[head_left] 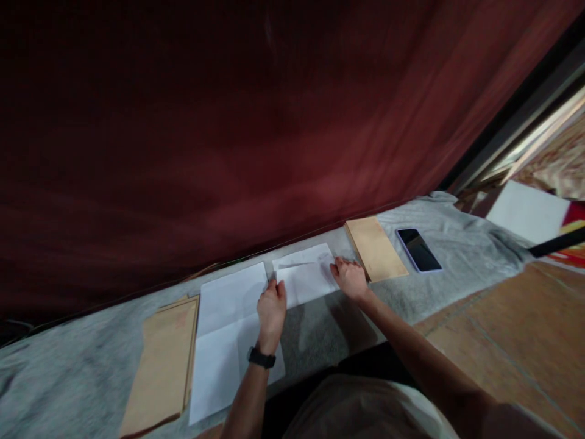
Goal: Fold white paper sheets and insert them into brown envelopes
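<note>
Folded white paper sheet [304, 285] lies on the grey cloth-covered surface [470, 238], between the person's two hands, with one layer stopping short of the far edge. The left hand [272, 306], with a black watch [261, 358] at the wrist, has its thumb and fingers drawn together on the sheet's left edge. The right hand [350, 278] rests with curled fingers at its right edge; I cannot tell whether they pinch the paper or only press it.

Just left, partly behind the left hand and forearm, lies larger white paper [219, 360] with a crease across it. Farther left is a stack of long tan paper envelopes [162, 366]. Just right of the right hand sits another tan envelope stack [379, 247], and beyond it a dark-screened phone with a pale purple edge [419, 250]. A dark red curtain-like sheet [228, 152] fills the far side; brown tiled floor [516, 323] shows at near right.
</note>
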### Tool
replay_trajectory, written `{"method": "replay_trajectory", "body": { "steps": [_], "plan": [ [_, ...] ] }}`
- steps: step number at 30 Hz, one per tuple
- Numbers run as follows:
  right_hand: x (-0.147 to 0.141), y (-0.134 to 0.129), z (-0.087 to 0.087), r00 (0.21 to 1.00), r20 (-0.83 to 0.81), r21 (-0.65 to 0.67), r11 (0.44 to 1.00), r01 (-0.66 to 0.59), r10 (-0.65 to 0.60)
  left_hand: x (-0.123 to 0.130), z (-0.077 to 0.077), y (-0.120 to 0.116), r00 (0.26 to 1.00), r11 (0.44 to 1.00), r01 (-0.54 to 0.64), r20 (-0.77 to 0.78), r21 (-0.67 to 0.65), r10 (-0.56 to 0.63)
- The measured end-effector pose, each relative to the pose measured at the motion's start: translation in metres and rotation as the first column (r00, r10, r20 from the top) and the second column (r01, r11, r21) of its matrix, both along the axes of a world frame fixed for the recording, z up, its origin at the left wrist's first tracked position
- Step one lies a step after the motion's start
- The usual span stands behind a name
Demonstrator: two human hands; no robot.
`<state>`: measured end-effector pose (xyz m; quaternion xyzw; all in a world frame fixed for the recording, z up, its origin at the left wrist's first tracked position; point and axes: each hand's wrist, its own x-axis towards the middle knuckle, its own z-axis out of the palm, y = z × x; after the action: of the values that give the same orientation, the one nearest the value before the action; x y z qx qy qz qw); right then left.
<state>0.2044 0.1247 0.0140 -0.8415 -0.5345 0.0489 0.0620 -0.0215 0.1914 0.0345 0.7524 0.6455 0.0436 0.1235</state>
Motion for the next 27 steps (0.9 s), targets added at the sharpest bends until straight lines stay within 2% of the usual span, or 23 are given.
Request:
{"method": "replay_trajectory", "body": {
  "steps": [6, 13, 27],
  "plan": [
    [0.004, 0.018, 0.002, 0.999, 0.036, -0.011, 1.0, 0.028, -0.027, 0.009, 0.001, 0.015, 0.997, 0.999, -0.038, -0.063, 0.018, 0.039],
    [0.007, 0.036, 0.001, 0.999, 0.043, -0.028, 0.999, 0.027, -0.025, 0.015, -0.005, 0.025, 0.992, 0.997, -0.063, -0.109, 0.053, 0.069],
    [0.012, 0.048, -0.004, 0.999, 0.043, -0.016, 1.0, 0.001, 0.0, 0.027, -0.014, 0.031, 0.978, 0.989, -0.111, -0.166, 0.1, 0.126]
  ]
}}
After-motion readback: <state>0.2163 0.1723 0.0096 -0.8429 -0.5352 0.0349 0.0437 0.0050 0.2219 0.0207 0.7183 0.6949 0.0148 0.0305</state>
